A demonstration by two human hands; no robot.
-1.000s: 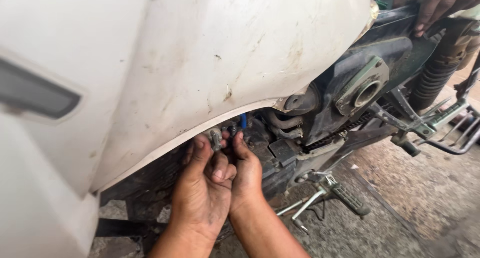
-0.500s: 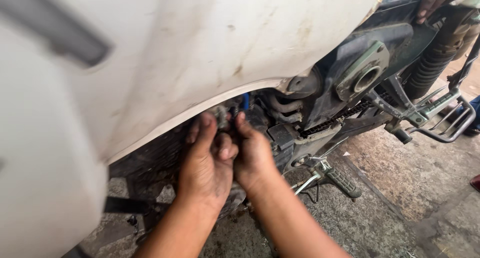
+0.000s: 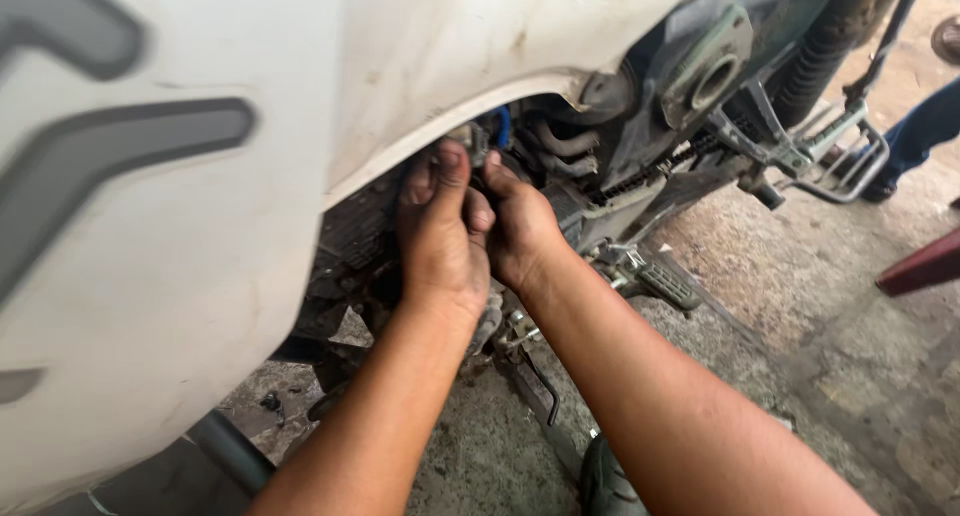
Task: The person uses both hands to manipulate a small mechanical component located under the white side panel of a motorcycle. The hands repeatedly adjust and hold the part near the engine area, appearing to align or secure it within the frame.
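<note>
A motorbike lies tilted, its white side panel [image 3: 200,226] filling the left and top of the view. My left hand [image 3: 440,236] and my right hand [image 3: 520,226] reach together under the panel's lower edge into the engine bay. Their fingertips pinch a small grey part [image 3: 470,141] beside a blue cap [image 3: 502,126]. Both hands are greasy. The fingertips and most of the small part are hidden behind the panel edge and each other.
The drive chain [image 3: 650,171], a footpeg [image 3: 665,284], a rear shock spring [image 3: 830,46] and a metal rack [image 3: 840,156] lie to the right. Another person's leg and shoe [image 3: 905,146] stand at the far right on the concrete floor [image 3: 820,306].
The camera has swung left and closer, so the bike frame has shifted right. My hands have stayed at the same spot under the panel. The hand seen at the top right is out of view.
</note>
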